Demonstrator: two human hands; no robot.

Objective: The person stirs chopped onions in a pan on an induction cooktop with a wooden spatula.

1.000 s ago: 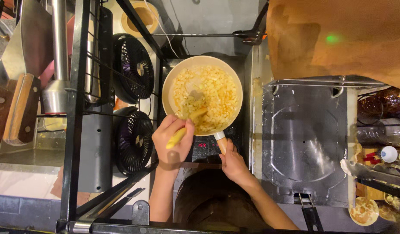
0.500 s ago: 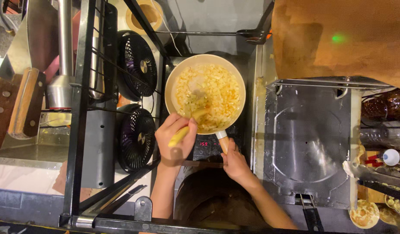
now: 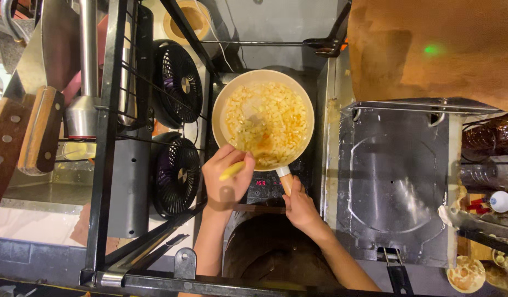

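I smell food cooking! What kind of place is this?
Probably a small cooking stall or kitchen: a round cream frying pan of diced yellowish food sits on a black cooktop, beside a large metal griddle plate and wooden-handled cleavers.

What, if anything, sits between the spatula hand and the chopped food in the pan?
Nothing visible. The left hand grips the yellow spatula at the cream pan rim, with its blade among the diced food. The right hand holds the pan handle.

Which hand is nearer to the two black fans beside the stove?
Left. The left hand, gripping a yellow-handled utensil at the pan rim, sits just beside the lower fan. The right hand holds the pan handle, farther away.
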